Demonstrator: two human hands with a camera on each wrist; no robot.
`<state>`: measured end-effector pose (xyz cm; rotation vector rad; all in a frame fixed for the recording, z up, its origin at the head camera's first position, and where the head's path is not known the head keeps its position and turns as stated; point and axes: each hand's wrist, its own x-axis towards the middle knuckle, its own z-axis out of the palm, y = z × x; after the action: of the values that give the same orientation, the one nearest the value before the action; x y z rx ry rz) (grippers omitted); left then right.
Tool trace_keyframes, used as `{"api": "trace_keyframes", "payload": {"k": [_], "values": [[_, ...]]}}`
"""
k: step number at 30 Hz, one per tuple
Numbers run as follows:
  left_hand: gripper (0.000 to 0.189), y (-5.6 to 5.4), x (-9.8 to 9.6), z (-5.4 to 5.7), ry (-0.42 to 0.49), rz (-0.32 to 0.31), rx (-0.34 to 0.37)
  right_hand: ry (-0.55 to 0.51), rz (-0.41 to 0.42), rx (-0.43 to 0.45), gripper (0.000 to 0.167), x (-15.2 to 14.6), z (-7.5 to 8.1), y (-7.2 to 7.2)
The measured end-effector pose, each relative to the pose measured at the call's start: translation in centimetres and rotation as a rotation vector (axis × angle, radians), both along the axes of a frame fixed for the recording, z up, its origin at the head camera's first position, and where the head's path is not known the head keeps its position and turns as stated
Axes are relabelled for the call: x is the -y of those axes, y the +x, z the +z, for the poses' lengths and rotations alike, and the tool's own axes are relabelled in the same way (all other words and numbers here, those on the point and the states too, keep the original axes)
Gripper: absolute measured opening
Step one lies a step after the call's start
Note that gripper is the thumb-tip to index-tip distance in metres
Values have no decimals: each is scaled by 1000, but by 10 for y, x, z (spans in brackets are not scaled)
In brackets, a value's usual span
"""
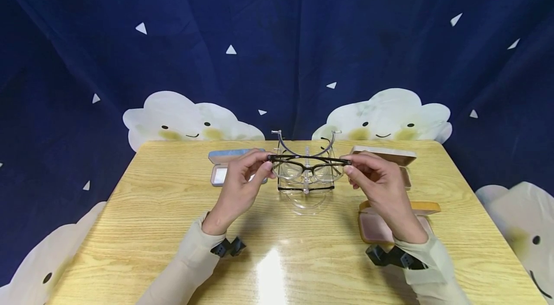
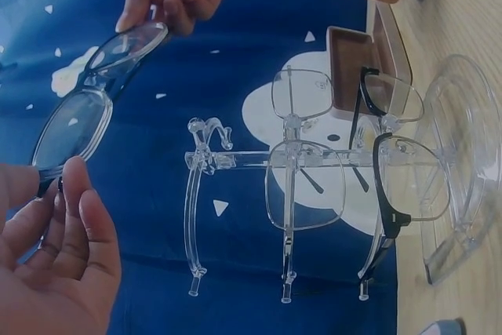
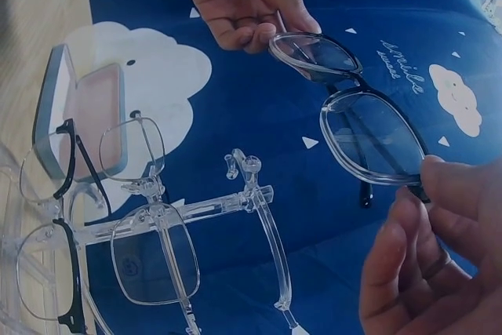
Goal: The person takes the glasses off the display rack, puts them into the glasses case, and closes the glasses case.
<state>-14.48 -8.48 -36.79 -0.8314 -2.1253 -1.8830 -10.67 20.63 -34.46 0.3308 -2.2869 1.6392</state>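
In the head view my left hand [image 1: 242, 187] and right hand [image 1: 385, 189] pinch the two ends of a pair of black-framed eyeglasses [image 1: 307, 169], thumbs toward me. The glasses are held level in front of a clear plastic glasses stand [image 2: 243, 160]. Its outermost curved arm [image 2: 192, 225] carries no glasses. Thin wire-rimmed glasses [image 2: 269, 202] sit on the middle arm, and glasses with black upper rims [image 2: 383, 178] on the one nearest the base. In the right wrist view, the folded-back temples of the held pair show behind its lenses.
At the left on the wooden table [image 1: 164, 218] is an opened blue glasses case [image 1: 231, 154]. Two more opened cases stand to the right: a whitish one with brown lining [image 1: 389, 153] and an orange one [image 1: 426, 207]. A dark blue curtain [image 1: 277, 31] hangs behind.
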Motion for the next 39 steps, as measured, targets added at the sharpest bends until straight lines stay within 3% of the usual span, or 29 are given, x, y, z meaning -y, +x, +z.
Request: {"api": "trace_keyframes", "payload": {"k": [9,19,27,39], "values": [[20,1,1,0,-19,-18,7,14,13,2,20,-1,-1,0],[22,0,3,-1,-9,10,87,14,56,28,22,0,-4,-1],[22,0,4,1,-17,13,106,23,69,24,21,0,-6,-2],[19,-3,3,-2,-33,-31,109,70,75,19,17,-5,-5,-2]]}}
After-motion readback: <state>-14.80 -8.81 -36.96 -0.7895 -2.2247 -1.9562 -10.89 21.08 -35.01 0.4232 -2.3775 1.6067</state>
